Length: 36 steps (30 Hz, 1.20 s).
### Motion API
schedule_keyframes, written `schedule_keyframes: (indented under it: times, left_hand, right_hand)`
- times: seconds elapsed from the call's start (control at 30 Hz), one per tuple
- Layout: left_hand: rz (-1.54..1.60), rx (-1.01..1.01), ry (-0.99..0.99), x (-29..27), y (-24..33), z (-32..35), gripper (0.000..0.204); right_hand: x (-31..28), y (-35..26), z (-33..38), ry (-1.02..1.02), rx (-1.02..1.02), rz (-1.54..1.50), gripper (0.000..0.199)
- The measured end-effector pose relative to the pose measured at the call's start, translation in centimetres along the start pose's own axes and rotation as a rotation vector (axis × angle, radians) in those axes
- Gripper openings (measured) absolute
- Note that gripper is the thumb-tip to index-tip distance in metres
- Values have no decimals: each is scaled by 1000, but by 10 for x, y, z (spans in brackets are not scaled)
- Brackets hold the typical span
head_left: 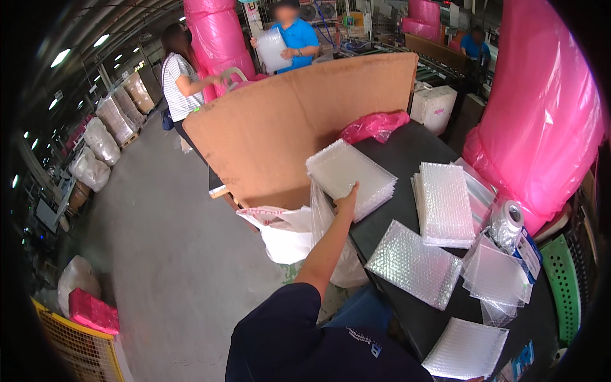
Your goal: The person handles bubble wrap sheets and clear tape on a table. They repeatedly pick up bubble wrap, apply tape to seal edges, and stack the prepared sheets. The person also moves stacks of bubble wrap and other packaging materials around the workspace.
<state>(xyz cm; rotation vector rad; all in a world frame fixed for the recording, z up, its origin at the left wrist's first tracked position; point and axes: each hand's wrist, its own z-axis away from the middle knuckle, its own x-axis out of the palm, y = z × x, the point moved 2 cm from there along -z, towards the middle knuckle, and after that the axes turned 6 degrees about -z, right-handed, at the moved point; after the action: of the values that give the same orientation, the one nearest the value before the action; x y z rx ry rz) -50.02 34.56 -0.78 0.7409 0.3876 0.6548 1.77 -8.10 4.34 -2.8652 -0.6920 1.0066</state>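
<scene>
On the dark table, a thick stack of clear bubble-wrap bags (pixel 351 167) lies near the brown board. My left hand (pixel 346 201) grips its near edge, one digit on top and the other fingers mostly out of sight. Only a sliver of my right hand (pixel 476 379) shows at the lower edge, touching or just beside a small stack of bubble-wrap bags (pixel 468 349); its fingers are hidden. Between the hands lie a bubble-wrap bag pile (pixel 417 262), a taller bubble-wrap bag stack (pixel 445 202) and loose clear bags (pixel 499 274).
A brown board (pixel 299 114) stands along the table's far side. White plastic sacks (pixel 283 232) hang at its left edge. A tape roll (pixel 507 224), a green perforated crate (pixel 563 286) and tall pink-wrapped rolls (pixel 534 108) are at right. Co-workers stand beyond, one holding bubble wrap (pixel 272 51).
</scene>
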Motion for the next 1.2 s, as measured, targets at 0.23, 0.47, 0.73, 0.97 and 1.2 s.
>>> schedule_keyframes:
  times: [0.23, 0.47, 0.73, 0.97, 1.2]
  left_hand:
    - [-40, -167, 107, 28, -4, -39, 122]
    - [426, 171, -210, 32, -6, -46, 90]
    - [535, 95, -428, 1, -6, -16, 64]
    - [35, 802, -765, -53, -36, 119, 82]
    - [-593, 970, -1228, -67, -77, 235, 107]
  right_hand:
    - [-10, -20, -2, 54, -36, -37, 77]
    - [-1, -17, -4, 132, -137, -35, 77]
    - [-2, -30, -15, 212, -248, -40, 77]
    - [-7, -170, -8, -887, 55, -1580, 99]
    - [-20, -215, 9, -1762, 4, -1725, 98]
